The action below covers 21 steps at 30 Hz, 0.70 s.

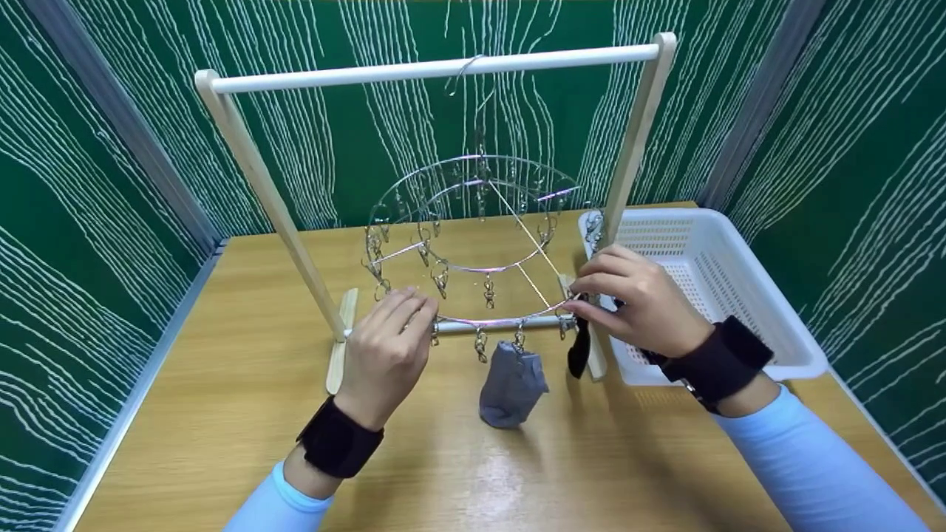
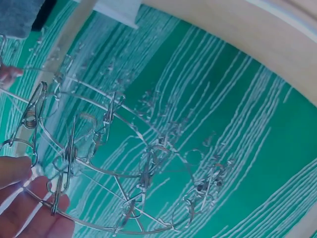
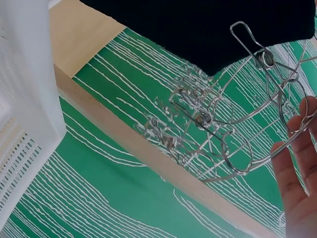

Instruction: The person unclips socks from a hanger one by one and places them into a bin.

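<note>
A round metal clip hanger (image 1: 484, 322) with two wire rings and many dangling clips hangs by its hook from a white rod. My left hand (image 1: 392, 355) pinches the outer ring at its front left; in the left wrist view, thumb and fingers (image 2: 37, 218) close round the wire beside a clip. On the right side my right hand (image 1: 639, 299) grips the same ring, its fingers (image 3: 297, 163) behind the wire in the right wrist view. A grey sock (image 1: 511, 388) dangles from a front clip between my hands. Black cloth (image 1: 580, 351) hangs just below my right hand, partly hidden by it.
A wooden stand (image 1: 259, 185) with a white top rod (image 1: 355, 76) carries the hanger over the wooden table (image 1: 222, 414). At the right stands a white perforated basket (image 1: 761, 270), with dark cloth partly visible near its front left. Green patterned walls enclose the table.
</note>
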Available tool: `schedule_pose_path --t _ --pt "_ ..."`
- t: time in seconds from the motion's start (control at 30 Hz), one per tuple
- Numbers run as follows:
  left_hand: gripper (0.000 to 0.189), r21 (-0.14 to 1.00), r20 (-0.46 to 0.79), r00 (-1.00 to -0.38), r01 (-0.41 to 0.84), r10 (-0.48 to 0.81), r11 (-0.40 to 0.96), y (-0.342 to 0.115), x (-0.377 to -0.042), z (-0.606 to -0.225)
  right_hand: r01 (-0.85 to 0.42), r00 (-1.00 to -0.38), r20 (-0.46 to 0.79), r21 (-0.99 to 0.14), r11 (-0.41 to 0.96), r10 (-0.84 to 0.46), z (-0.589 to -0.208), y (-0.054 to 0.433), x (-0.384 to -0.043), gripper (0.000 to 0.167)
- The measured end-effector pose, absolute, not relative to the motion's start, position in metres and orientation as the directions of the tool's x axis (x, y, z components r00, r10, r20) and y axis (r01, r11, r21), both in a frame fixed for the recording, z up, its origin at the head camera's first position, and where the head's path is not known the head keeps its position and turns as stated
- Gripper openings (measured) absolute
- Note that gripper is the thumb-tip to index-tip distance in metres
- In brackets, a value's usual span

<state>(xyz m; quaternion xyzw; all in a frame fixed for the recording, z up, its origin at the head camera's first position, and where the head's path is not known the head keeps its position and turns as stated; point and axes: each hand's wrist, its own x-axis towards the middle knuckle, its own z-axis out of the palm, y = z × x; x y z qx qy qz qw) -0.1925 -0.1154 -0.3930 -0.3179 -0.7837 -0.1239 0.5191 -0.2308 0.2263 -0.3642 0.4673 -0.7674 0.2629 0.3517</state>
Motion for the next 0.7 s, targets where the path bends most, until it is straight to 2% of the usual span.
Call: schedule_pose_path --t 0.2,0.27,0.4,0.53,0.6,0.7 --pt "0.022 -0.117 0.859 -0.336 0.606 0.387 0.787 -0.113 -0.192 -0.394 -0.890 -0.335 0.769 -0.068 0.451 -0.545 -0.365 0.224 -0.231 0.031" --pt "0.029 -0.124 0.852 -0.338 0.612 0.400 0.781 -0.111 -0.190 -0.395 -0.878 -0.351 0.755 -0.060 0.475 -0.553 -0.365 0.223 -0.231 0.027" --pt "0.039 -0.131 0.876 -0.254 0.693 0.410 0.709 -0.103 -0.184 -0.399 -0.859 -0.371 0.742 -0.046 0.509 -0.558 -0.365 0.220 -0.230 0.020" --pt "0.027 -0.080 0.896 -0.184 0.829 0.404 0.554 -0.089 -0.175 -0.401 -0.850 -0.374 0.750 -0.041 0.525 -0.546 -0.365 0.215 -0.229 0.021" --pt "0.021 -0.036 0.886 -0.199 0.872 0.420 0.489 -0.082 -0.169 -0.401 -0.848 -0.372 0.756 -0.040 0.529 -0.538 -0.366 0.213 -0.229 0.022" --pt "0.021 0.043 0.856 -0.269 0.888 0.442 0.457 -0.075 -0.165 -0.404 -0.841 -0.378 0.760 -0.043 0.540 -0.529 -0.368 0.209 -0.228 0.021"
